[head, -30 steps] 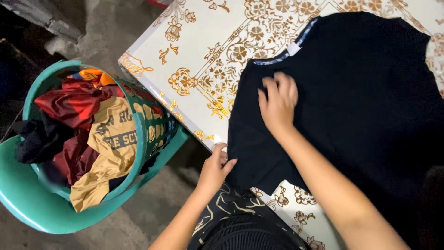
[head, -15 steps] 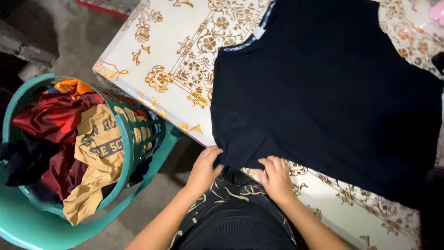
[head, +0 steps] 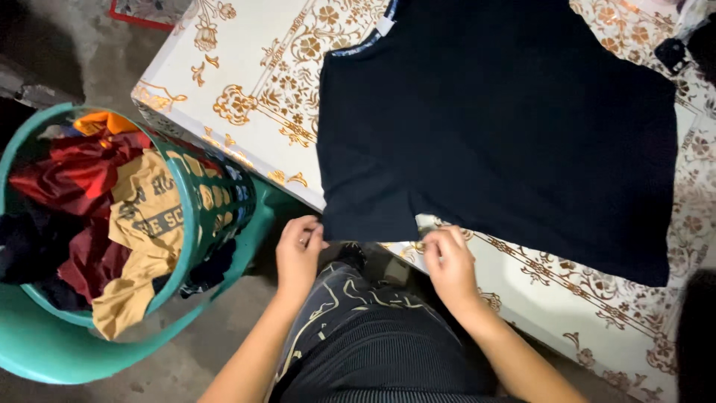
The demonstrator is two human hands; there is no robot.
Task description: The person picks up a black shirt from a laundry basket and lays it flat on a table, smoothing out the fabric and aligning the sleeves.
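Tabletop (head: 246, 82), white with gold floral print, fills the view from 11 to 4 o'clock. On it your black T-shirt (head: 507, 127) lies flat, collar toward 12, one sleeve hanging over the near edge at 6. Green laundry basket (head: 216, 201) at 9 o'clock, on the floor beside the tabletop, heaped with red, mustard and dark clothes. Your left hand (head: 298, 254) pinches the sleeve's left corner, fingers closed on the cloth. Your right hand (head: 447, 261) pinches the sleeve's right corner likewise, just beside the tabletop edge.
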